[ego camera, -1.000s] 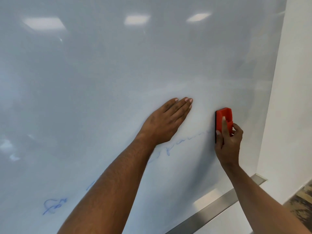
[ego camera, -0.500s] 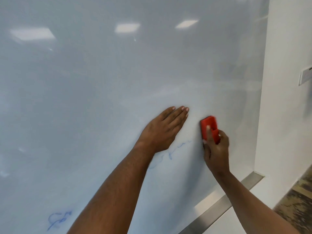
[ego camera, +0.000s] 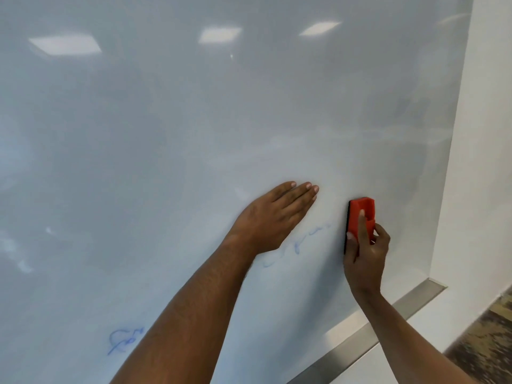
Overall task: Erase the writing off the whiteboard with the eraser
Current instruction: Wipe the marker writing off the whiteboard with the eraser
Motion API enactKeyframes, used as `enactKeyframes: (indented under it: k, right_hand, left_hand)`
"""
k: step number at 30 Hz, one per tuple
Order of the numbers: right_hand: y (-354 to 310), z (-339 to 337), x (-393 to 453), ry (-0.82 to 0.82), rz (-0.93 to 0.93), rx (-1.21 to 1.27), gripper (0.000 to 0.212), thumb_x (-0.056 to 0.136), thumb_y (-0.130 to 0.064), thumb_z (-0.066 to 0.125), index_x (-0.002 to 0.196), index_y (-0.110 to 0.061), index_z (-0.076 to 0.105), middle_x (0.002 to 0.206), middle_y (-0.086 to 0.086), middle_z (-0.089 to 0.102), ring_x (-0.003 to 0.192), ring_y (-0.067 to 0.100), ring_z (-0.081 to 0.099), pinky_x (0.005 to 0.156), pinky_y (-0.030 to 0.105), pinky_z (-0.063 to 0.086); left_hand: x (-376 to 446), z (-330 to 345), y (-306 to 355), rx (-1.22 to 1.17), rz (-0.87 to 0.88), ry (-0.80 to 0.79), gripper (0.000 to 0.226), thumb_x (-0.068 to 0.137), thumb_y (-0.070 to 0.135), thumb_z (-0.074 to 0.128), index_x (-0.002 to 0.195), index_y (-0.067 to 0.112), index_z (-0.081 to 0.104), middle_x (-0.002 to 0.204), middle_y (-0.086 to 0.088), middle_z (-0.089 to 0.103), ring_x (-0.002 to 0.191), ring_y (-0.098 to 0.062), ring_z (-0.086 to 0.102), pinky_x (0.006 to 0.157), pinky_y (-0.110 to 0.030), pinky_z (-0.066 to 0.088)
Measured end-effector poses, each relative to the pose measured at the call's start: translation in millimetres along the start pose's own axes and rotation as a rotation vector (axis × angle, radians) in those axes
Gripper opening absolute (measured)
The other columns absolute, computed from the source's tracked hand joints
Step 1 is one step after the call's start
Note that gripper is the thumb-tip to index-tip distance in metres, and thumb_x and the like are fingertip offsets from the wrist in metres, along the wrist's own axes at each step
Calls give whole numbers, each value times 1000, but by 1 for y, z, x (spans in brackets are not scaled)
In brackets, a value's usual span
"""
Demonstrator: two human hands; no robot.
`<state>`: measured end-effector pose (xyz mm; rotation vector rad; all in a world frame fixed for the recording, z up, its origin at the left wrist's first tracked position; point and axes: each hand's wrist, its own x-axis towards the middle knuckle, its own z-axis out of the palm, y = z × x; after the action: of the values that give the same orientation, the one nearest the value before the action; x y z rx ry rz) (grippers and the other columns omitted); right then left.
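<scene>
Near whiteboard [ego camera: 194,134] right edge: eraser [ego camera: 360,214] pressed upright.

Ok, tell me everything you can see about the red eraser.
The eraser is a small red block, plastic by the look of it, with a moulded recess in its back and a dark pad along the side facing the whiteboard. It stands roughly upright, pad pressed to the board, right of the remaining blue writing. The right hand holds its lower half, index finger along its back. The left hand lies flat nearby, not touching it.
</scene>
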<state>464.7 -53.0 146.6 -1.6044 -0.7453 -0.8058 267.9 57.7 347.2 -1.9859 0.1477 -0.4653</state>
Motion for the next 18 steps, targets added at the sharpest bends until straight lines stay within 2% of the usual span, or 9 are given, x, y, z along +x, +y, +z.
enactKeyframes:
  k: [1,2,6,9,11,13,15,16,18]
  right_hand:
    - [-7,3,-2,32,104,-5,55,110,-19,51,163,-17,35,140,20,43,123,42,48,103,52,53]
    - [-14,5,-5,50,108,-12,55,110,-22,51,163,-17,35,140,20,43,123,42,48,102,50,52]
    - [-17,2,-14,-58,-229,-30,55,109,-32,48,162,-22,34,140,18,47,122,39,50,95,45,55]
    - [-25,3,-18,-29,-74,-13,54,108,-30,49,160,-20,36,142,18,46,124,40,50,98,50,56]
    - [-42,7,-20,35,16,15,55,107,-22,52,160,-17,38,138,19,48,121,39,50,100,45,53]
    - [-55,9,-26,-47,-224,66,56,105,-19,60,159,-22,43,130,20,55,114,35,55,94,37,53]
    - [-57,8,-32,-180,-541,51,48,104,-22,67,150,-23,56,125,23,63,109,38,63,86,40,58]
    - [-57,7,-34,-192,-586,26,42,105,-24,66,146,-21,61,126,26,63,108,42,64,87,44,59]
    - [-60,7,-37,-102,-390,20,39,111,-30,53,147,-15,59,132,26,57,115,43,59,99,43,55]
  left_hand:
    - [-2,1,0,0,0,7,63,102,10,21,165,2,22,174,-14,18,161,-28,20,132,-42,21]
    - [-4,2,1,0,1,12,63,103,10,24,165,2,22,174,-13,19,161,-28,21,132,-42,21]
    - [-7,3,1,7,10,39,61,105,13,35,165,5,27,173,-11,23,160,-26,24,131,-41,23]
    - [-11,2,2,22,18,59,61,103,13,36,163,7,33,171,-10,29,158,-25,29,130,-39,28]
    - [-14,2,2,30,24,68,61,102,9,27,163,7,35,170,-10,31,158,-25,31,129,-39,30]
    - [-16,0,3,28,15,66,65,101,3,14,162,6,35,170,-12,31,157,-26,31,128,-40,31]
    - [-19,-1,4,28,29,30,61,104,8,17,165,3,26,173,-15,22,160,-28,23,131,-42,25]
    - [-21,-1,4,8,33,14,61,105,11,22,165,3,22,173,-15,18,161,-28,20,132,-42,22]
    - [-26,-1,2,-21,26,25,62,104,9,24,165,4,23,173,-14,20,161,-27,21,132,-41,23]
